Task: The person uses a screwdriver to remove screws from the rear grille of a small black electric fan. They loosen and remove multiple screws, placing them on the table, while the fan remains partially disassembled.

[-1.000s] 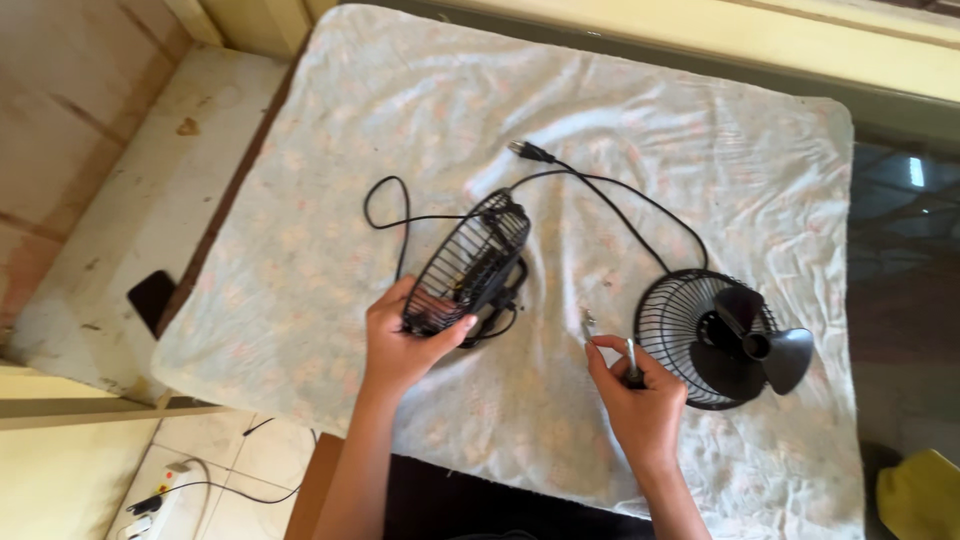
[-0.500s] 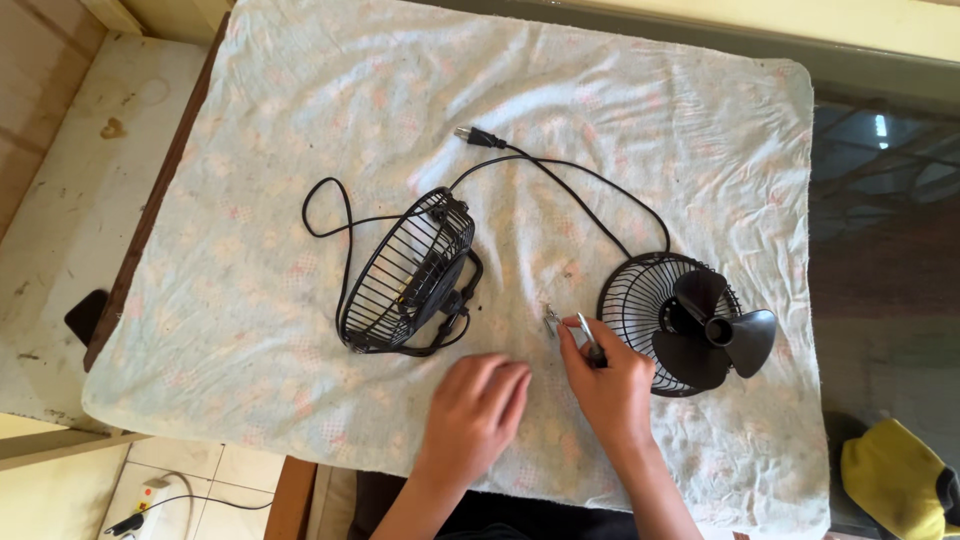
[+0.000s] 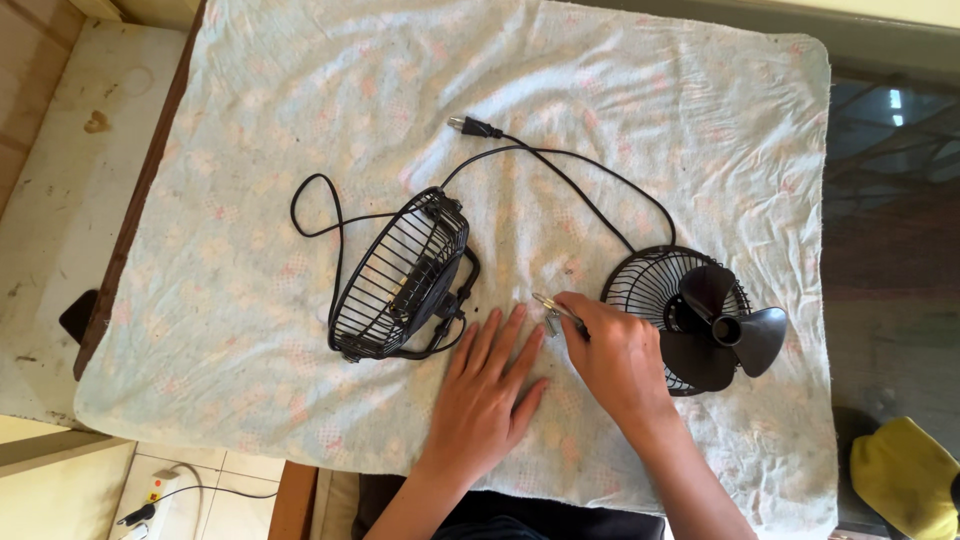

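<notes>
— What do your hands have right now?

— Your left hand [image 3: 487,385] lies flat on the cloth [image 3: 300,120], fingers spread wide and holding nothing; its fingertips stop just near of the fan body [image 3: 400,275]. Your right hand [image 3: 615,355] is closed round a thin metal tool [image 3: 552,303], whose tip pokes out to the left, just above some small metal bits [image 3: 551,322] on the cloth. How many bits, you cannot tell.

— And the fan parts, how many?

— You have two grilles. One is on the fan body, tilted on its side left of your hands, with the motor behind the bars. The other, the loose grille [image 3: 650,290], lies flat on the right, touching your right hand's far side. One blade [image 3: 725,330] with three vanes rests on that loose grille, hanging over its right edge.

— Any cables?

— One cord [image 3: 590,200]. It loops from the fan body out to the left, then arcs across the far side towards the loose grille, ending in one plug [image 3: 470,126] at the far middle of the cloth.

— Anything off the cloth?

— One yellow thing [image 3: 905,475] at the near right, and one power strip [image 3: 150,495] on the floor at the near left.
</notes>
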